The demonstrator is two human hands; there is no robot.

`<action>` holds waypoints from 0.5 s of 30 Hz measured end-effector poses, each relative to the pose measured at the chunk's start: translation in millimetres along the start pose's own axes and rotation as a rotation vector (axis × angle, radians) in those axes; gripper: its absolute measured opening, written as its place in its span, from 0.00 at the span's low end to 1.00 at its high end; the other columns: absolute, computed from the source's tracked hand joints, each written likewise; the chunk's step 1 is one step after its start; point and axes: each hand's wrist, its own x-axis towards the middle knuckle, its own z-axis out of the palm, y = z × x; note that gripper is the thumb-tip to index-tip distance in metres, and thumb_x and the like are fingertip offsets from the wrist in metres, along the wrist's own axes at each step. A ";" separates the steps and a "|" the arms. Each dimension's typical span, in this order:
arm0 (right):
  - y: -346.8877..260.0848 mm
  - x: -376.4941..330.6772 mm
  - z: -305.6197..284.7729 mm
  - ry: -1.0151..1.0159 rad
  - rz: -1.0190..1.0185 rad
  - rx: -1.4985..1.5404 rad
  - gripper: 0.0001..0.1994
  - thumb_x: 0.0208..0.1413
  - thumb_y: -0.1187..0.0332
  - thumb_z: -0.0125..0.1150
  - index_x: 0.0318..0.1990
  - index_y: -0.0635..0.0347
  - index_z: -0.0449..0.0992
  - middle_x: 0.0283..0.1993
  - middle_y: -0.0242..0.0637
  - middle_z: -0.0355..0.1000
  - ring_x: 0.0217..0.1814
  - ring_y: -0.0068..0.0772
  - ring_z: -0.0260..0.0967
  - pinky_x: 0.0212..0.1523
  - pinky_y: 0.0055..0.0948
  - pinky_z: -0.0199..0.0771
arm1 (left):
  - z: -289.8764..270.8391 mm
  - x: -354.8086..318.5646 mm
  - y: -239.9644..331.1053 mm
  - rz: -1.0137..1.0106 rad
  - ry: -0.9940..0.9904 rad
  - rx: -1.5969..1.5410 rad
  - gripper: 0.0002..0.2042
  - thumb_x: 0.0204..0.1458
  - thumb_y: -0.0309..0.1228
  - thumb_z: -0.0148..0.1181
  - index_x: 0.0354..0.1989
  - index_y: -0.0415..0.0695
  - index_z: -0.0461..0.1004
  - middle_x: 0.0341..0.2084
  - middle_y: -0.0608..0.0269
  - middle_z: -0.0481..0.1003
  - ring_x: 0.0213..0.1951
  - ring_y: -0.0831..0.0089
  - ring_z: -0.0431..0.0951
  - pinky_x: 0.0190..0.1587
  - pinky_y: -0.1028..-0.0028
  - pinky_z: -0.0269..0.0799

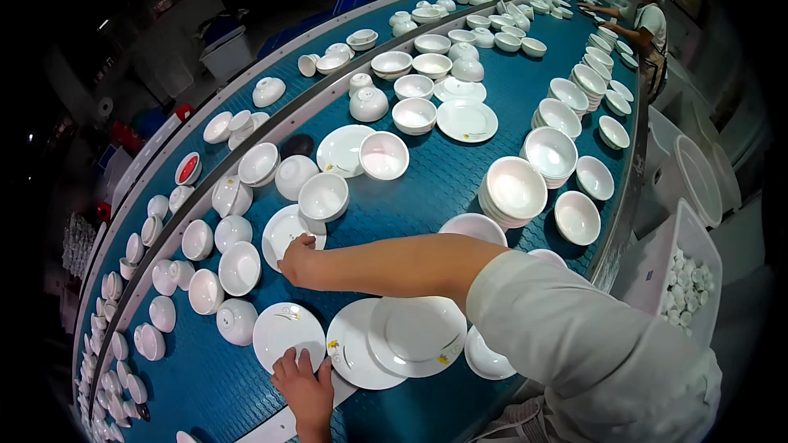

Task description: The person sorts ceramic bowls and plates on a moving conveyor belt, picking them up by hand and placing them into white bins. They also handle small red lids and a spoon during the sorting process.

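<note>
My left hand (304, 384) comes in from the lower edge. Its fingers lie apart on the near rim of a white round plate (289, 330). Bent across the belt, my right arm in a pale sleeve reaches left. At its end, my right hand (299, 262) is closed at the near edge of another white plate (287, 228), its thumb side partly hidden. Close by my right hand, a white bowl (323, 197) overlaps that plate's far side. Beneath my right forearm a large plate (353, 353) with a yellow flower print sits partly under a smaller stack of plates (417, 332).
The blue conveyor belt (209, 390) carries many white bowls, divided by a metal rail (304, 82). Stacked bowls (514, 189) line its right side. A bin of small white pieces (694, 246) stands at the right. A co-worker (650, 29) works at the far right.
</note>
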 end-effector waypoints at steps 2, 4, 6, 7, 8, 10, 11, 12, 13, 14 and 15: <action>7.7 -1.5 -12.2 0.084 -0.080 -0.159 0.19 0.41 0.68 0.62 0.44 0.64 0.76 0.43 0.52 0.73 0.37 0.54 0.73 0.33 0.54 0.73 | -6.6 0.8 0.5 0.043 0.010 0.088 0.23 0.41 0.38 0.64 0.42 0.33 0.72 0.47 0.44 0.66 0.48 0.51 0.63 0.47 0.55 0.57; 13.1 -5.1 -17.4 0.111 -0.069 -0.112 0.18 0.42 0.69 0.60 0.44 0.63 0.77 0.42 0.52 0.73 0.38 0.55 0.73 0.33 0.55 0.73 | -4.7 -4.0 5.4 0.081 0.033 0.176 0.24 0.40 0.36 0.63 0.44 0.31 0.70 0.47 0.42 0.66 0.48 0.51 0.64 0.45 0.57 0.60; 23.3 1.6 -12.5 0.203 0.006 0.011 0.16 0.43 0.70 0.59 0.43 0.62 0.77 0.41 0.52 0.73 0.37 0.54 0.73 0.33 0.56 0.73 | -1.8 -0.3 4.2 0.047 0.101 0.271 0.23 0.39 0.33 0.63 0.43 0.30 0.70 0.46 0.42 0.67 0.46 0.51 0.65 0.45 0.58 0.61; 29.7 4.9 -4.8 0.272 0.065 0.129 0.15 0.45 0.71 0.57 0.43 0.61 0.77 0.40 0.51 0.73 0.37 0.54 0.73 0.34 0.56 0.74 | 1.5 2.6 2.2 0.020 0.133 0.308 0.22 0.39 0.31 0.62 0.42 0.30 0.70 0.45 0.42 0.68 0.45 0.52 0.66 0.44 0.59 0.61; 41.6 -25.1 -16.2 0.480 -0.061 0.083 0.14 0.44 0.73 0.56 0.41 0.62 0.76 0.37 0.46 0.74 0.35 0.50 0.73 0.33 0.49 0.75 | 6.4 -2.3 -4.4 -0.039 0.155 0.351 0.20 0.39 0.30 0.61 0.41 0.30 0.70 0.44 0.43 0.69 0.44 0.52 0.67 0.44 0.59 0.61; 87.9 -77.4 -28.5 0.689 0.050 0.440 0.17 0.47 0.73 0.53 0.47 0.68 0.69 0.36 0.48 0.72 0.37 0.45 0.73 0.34 0.39 0.73 | 12.6 6.7 -4.9 0.044 0.243 0.470 0.12 0.43 0.21 0.52 0.38 0.31 0.70 0.39 0.46 0.71 0.36 0.56 0.70 0.37 0.61 0.64; 109.6 -104.2 -24.5 0.709 0.221 0.623 0.15 0.49 0.71 0.52 0.46 0.64 0.70 0.36 0.44 0.73 0.35 0.40 0.73 0.34 0.35 0.72 | 4.3 14.5 3.2 0.052 0.299 0.357 0.10 0.43 0.21 0.52 0.36 0.33 0.70 0.36 0.49 0.72 0.34 0.57 0.71 0.35 0.62 0.65; 126.3 -142.5 -25.9 0.603 0.226 0.841 0.14 0.50 0.69 0.53 0.45 0.62 0.71 0.35 0.42 0.73 0.35 0.39 0.73 0.35 0.34 0.72 | -7.5 18.0 8.8 0.022 0.382 0.249 0.08 0.44 0.21 0.53 0.34 0.35 0.70 0.33 0.51 0.73 0.32 0.56 0.71 0.33 0.61 0.66; 139.2 -179.8 -23.0 0.492 0.219 1.055 0.12 0.51 0.67 0.54 0.43 0.60 0.73 0.34 0.40 0.74 0.35 0.38 0.73 0.35 0.32 0.71 | -24.3 14.6 14.1 -0.091 0.364 0.112 0.10 0.44 0.19 0.54 0.36 0.35 0.70 0.30 0.50 0.72 0.29 0.55 0.71 0.31 0.60 0.66; 148.8 -212.3 -6.6 0.313 0.111 1.219 0.13 0.51 0.64 0.56 0.42 0.59 0.74 0.34 0.40 0.74 0.35 0.37 0.72 0.37 0.32 0.71 | -45.2 13.2 33.1 -0.011 0.385 0.029 0.10 0.43 0.19 0.54 0.36 0.34 0.70 0.30 0.49 0.72 0.29 0.54 0.71 0.32 0.61 0.67; 153.8 -232.9 11.9 0.107 -0.009 1.373 0.14 0.50 0.61 0.58 0.41 0.59 0.75 0.33 0.39 0.74 0.36 0.36 0.72 0.38 0.31 0.70 | -57.3 5.9 51.8 0.050 0.399 -0.058 0.10 0.43 0.18 0.53 0.37 0.33 0.70 0.30 0.48 0.72 0.29 0.54 0.71 0.32 0.61 0.67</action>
